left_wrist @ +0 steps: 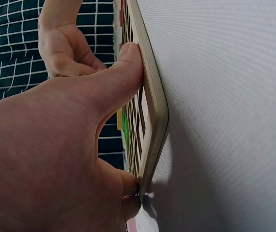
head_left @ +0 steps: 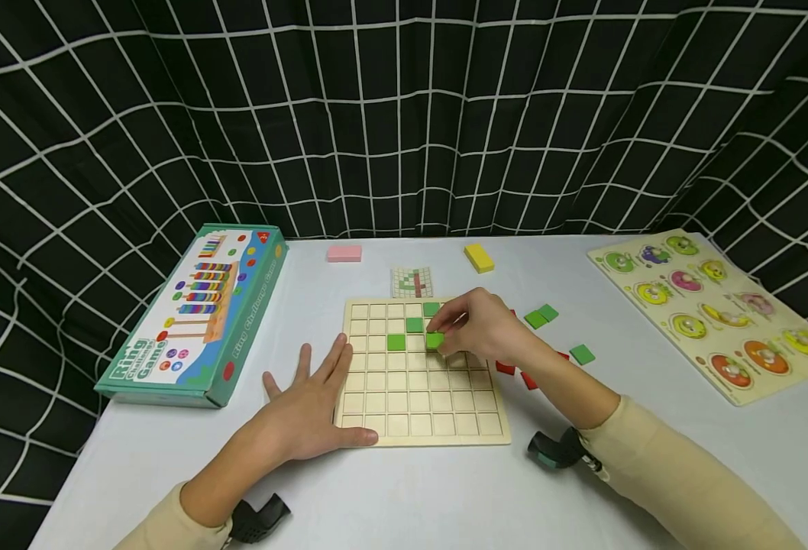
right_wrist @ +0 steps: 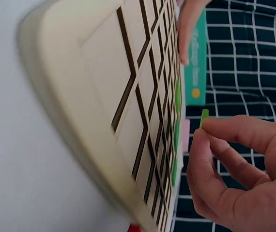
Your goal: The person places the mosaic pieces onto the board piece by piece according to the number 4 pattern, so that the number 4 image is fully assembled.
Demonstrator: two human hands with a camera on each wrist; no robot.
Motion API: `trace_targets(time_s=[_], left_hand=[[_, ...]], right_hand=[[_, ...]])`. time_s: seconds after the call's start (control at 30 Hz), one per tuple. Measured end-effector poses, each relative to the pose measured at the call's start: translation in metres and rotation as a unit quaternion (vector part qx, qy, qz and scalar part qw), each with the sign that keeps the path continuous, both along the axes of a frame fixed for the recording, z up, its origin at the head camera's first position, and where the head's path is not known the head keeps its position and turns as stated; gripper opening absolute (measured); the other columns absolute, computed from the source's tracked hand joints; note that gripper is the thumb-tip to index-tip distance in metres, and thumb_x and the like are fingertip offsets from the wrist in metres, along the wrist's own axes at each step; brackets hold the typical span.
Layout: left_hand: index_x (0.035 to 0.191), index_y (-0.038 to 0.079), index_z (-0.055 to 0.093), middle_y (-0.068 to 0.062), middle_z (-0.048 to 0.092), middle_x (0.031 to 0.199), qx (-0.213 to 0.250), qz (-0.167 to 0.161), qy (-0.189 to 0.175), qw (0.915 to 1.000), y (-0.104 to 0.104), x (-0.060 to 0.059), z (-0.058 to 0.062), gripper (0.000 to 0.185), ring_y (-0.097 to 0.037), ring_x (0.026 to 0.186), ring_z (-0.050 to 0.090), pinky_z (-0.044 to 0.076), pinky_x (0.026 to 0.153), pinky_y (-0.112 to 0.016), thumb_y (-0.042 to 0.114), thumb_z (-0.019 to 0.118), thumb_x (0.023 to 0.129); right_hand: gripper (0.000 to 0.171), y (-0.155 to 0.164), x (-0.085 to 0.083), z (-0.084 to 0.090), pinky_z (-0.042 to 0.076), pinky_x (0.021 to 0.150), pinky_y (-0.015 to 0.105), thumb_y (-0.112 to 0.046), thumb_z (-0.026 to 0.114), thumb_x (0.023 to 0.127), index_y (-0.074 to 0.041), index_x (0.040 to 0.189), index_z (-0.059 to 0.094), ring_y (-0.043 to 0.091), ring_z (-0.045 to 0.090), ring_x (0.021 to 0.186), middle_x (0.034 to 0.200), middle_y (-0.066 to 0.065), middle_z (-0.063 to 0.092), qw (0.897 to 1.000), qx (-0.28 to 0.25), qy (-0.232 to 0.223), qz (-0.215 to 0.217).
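A wooden grid board (head_left: 423, 441) lies flat on the table. Three green tiles sit in its squares, one of them a green tile (head_left: 395, 342) left of centre. My right hand (head_left: 483, 327) pinches another green tile (right_wrist: 205, 116) between thumb and fingertips, held over the board's upper right part. My left hand (head_left: 308, 416) is spread at the board's left side, its fingers straight. Its thumb rests on the front left rim, while the other fingertips reach the left edge. Beyond the board lies a small pattern card (head_left: 412, 283) printed with green and red squares.
Loose green tiles (head_left: 582, 354) and red tiles (head_left: 505, 367) lie right of the board, partly behind my right forearm. A ring game box (head_left: 191, 321) lies at left, a fruit puzzle board (head_left: 720, 313) at right. Pink block (head_left: 344, 253) and yellow block (head_left: 479, 258) stand at the back.
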State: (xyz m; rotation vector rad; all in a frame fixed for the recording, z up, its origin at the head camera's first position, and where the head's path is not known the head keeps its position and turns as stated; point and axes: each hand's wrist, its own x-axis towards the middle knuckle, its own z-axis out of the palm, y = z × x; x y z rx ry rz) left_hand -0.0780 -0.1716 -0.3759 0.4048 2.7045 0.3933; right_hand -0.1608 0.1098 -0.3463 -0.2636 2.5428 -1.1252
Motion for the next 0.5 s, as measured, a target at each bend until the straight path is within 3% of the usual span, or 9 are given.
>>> trace_targets(time_s=[0.5], left_hand=[[0.169, 0.012, 0.008, 0.001, -0.003, 0.177, -0.006, -0.001, 0.001, 1.0, -0.001, 0.001, 0.001, 0.129, -0.054, 0.158, 0.001, 0.008, 0.097, -0.096, 0.079, 0.071, 0.078]], right_hand=[[0.024, -0.037, -0.001, -0.006, 0.052, 0.072, 0.028, 0.002, 0.084, 0.074, -0.013, 0.092, 0.083, 0.017, 0.063, 0.085, 0.087, 0.002, 0.072, 1.0, -0.019, -0.015, 0.019]])
